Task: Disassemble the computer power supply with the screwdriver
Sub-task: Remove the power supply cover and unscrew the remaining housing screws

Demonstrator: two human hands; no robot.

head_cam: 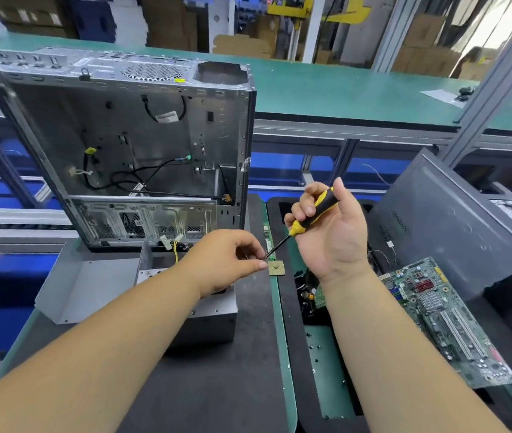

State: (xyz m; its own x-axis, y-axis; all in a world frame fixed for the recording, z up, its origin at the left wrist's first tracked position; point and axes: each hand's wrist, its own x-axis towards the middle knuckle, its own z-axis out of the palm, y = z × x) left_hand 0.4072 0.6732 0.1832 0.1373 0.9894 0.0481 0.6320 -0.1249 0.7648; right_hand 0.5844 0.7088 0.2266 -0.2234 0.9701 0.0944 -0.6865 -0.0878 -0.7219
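My right hand [329, 226] grips a yellow-and-black screwdriver [309, 215] by its handle, with the shaft pointing down and to the left. My left hand [233, 257] pinches at the tip of that shaft with thumb and forefinger, seemingly on a small screw too tiny to make out. Under my left forearm sits the grey power supply box [211, 320] with its bent sheet-metal cover [86, 285] lying open to the left. Yellow and black wires [176, 250] rise from the box.
An empty upright computer case [130, 145] stands behind the power supply. A small square chip [276, 267] lies by the mat's edge. A green motherboard [448, 320] lies at right beside a dark case panel [454, 226]. Loose screws [315, 348] dot the green tray.
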